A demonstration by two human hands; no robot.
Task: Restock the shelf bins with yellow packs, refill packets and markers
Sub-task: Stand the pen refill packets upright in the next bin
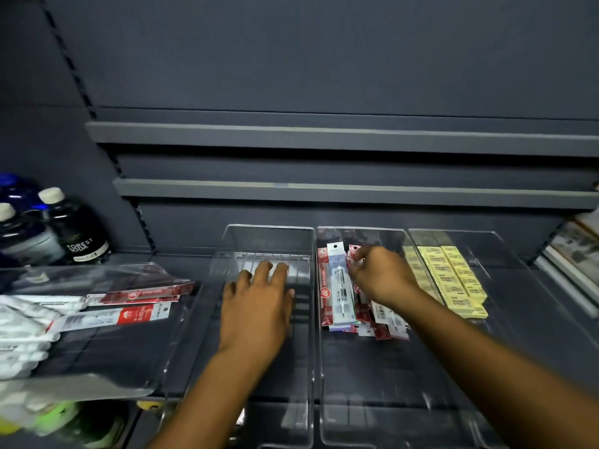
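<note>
Three clear plastic bins stand side by side on the dark shelf. My left hand [259,299] lies flat, fingers spread, inside the left bin [233,241], over some pale grey packs [291,270]. My right hand [379,273] reaches into the middle bin [363,231], fingers pinched on a red refill packet [355,252] at the pile's far end. More red and white refill packets [337,280] lie lengthwise there. The right bin [486,238] holds rows of yellow packs [453,280].
A clear tray [107,358] at left holds red and white packets [129,306] and white markers [22,322]. Dark bottles [74,228] stand behind it. Grey shelf ledges [324,137] run above. Boxes [577,251] sit at far right. Greenish items [61,416] lie low at left.
</note>
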